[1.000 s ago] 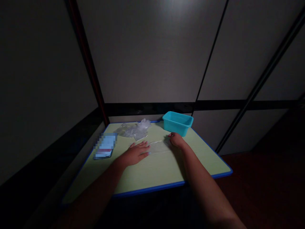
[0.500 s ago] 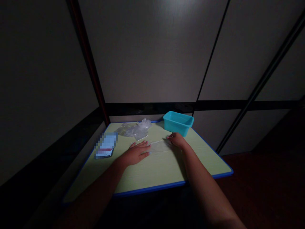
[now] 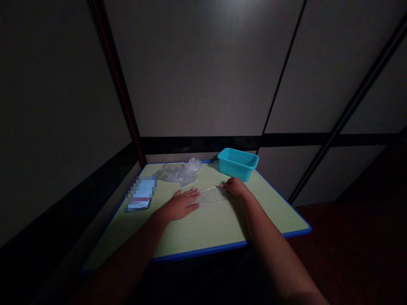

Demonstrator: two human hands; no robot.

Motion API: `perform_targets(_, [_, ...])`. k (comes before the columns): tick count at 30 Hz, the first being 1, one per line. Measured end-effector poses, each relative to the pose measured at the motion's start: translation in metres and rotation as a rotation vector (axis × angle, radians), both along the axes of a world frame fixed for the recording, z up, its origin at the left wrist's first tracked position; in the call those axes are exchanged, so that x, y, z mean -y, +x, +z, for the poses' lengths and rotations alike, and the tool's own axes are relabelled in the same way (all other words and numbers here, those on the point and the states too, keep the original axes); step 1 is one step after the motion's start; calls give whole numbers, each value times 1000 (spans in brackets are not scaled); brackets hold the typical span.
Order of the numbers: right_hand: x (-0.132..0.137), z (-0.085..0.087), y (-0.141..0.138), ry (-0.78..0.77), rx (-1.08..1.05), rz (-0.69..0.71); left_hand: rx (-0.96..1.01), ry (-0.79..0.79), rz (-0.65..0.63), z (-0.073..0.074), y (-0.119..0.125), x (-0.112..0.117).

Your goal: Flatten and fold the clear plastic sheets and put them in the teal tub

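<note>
A clear plastic bag (image 3: pixel 212 195) lies flat on the pale green table (image 3: pixel 197 233). My left hand (image 3: pixel 182 204) rests flat over its left end, fingers stretched out and apart. At the other end, my right hand (image 3: pixel 234 187) has its fingers closed in a pinch on the bag's edge; the fingertips are small and partly dark. Just beyond my left hand sits a crumpled pile of clear plastic bags (image 3: pixel 186 171).
A turquoise plastic basket (image 3: pixel 237 165) stands at the back right of the table. A phone (image 3: pixel 142 194), partly blurred out, lies at the left edge. Blue edging (image 3: pixel 203 251) runs round the table, and panelled doors (image 3: pixel 203 84) rise behind it.
My right hand has shifted very slightly left along the bag's edge. My left hand stays in place, and the other things have not moved.
</note>
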State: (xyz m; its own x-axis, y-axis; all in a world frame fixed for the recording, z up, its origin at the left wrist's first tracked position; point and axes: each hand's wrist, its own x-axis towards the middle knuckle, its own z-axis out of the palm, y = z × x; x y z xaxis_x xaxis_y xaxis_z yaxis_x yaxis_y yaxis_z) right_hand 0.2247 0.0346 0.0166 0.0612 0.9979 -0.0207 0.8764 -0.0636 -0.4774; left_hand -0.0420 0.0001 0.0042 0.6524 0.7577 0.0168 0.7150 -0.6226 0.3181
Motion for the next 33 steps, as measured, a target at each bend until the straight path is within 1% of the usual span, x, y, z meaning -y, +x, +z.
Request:
perform_targets(9, [1,1,0,24,34,-43,25,-6,0,3,1,2])
perform_targets(14, [2,1,0,19,29,-39,32,-10,0,4,1,2])
perform_targets(20, [0,-4,0,18,59,-20,27,-7,1,4,0,3])
perform_targets(29, [0,-3,-2,1,77,-29,59,8,-6,-2,-2,-1])
perform_targets(33, [-1,-5,-1,4,77,-34,65,7,-13,-2,-2,0])
